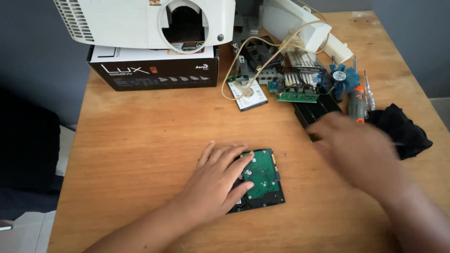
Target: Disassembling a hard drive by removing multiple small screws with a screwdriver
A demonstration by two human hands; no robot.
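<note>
A hard drive [262, 180] lies on the wooden table [154, 126] with its green circuit board facing up. My left hand [218, 180] rests flat on the drive's left side, fingers spread across it. My right hand [354, 145] is blurred with motion over the table to the right of the drive, near a black slab-shaped part [311, 112] and a black cloth [403, 129]. Whether the right hand holds anything cannot be made out through the blur.
At the back stand a white projector shell [136, 21] on a black cardboard box [154, 70], a small laptop drive [248, 96], a cluster of circuit boards with a blue fan [340, 77], cream cables [262, 51], and screwdrivers [358, 100].
</note>
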